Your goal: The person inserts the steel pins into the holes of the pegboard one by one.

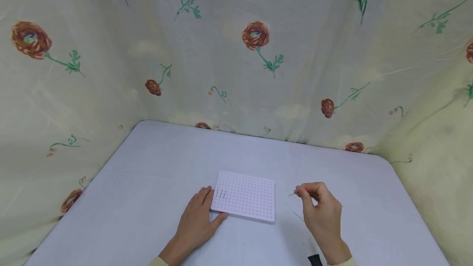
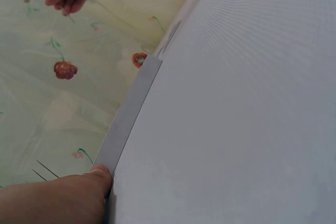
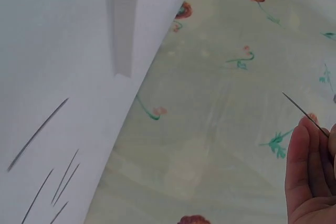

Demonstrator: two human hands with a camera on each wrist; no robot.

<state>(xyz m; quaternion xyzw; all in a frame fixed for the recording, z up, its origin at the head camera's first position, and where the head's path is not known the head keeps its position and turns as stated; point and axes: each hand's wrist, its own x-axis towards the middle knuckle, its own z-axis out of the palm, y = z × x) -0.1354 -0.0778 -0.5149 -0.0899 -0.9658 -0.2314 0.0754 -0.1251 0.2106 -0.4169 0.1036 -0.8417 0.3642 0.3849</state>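
A pale grey-white table (image 1: 148,175) with rounded far corners is seen, smooth and matte, closed in on three sides by a cream fabric curtain (image 1: 221,73) printed with red-brown flowers on green stems.

One pegboard (image 1: 244,195) is counted: white, square, flat, thin, covered in a regular grid of small dots or holes. It lies on the table between the two hands. Three thin dark needles (image 1: 221,193) are stuck upright in its corner nearest the left hand.

The left hand (image 1: 197,218) is laid flat on the table, fingers straight and together, fingertips and thumb touching the near-left edge of the pegboard; nothing is gripped. In the left wrist view a finger (image 2: 100,174) is pressed against the board's edge.

The right hand (image 1: 319,210) is held just right of the pegboard, raised off the table, fingers curled, thumb and forefinger pinching one needle (image 1: 292,194): fine, straight, metallic, its point aimed toward the board. In the right wrist view the needle (image 3: 304,113) sticks out past the fingertips.

More loose needles (image 3: 52,177) lie on the table below the right hand; about five are counted in the right wrist view, thin and dark.
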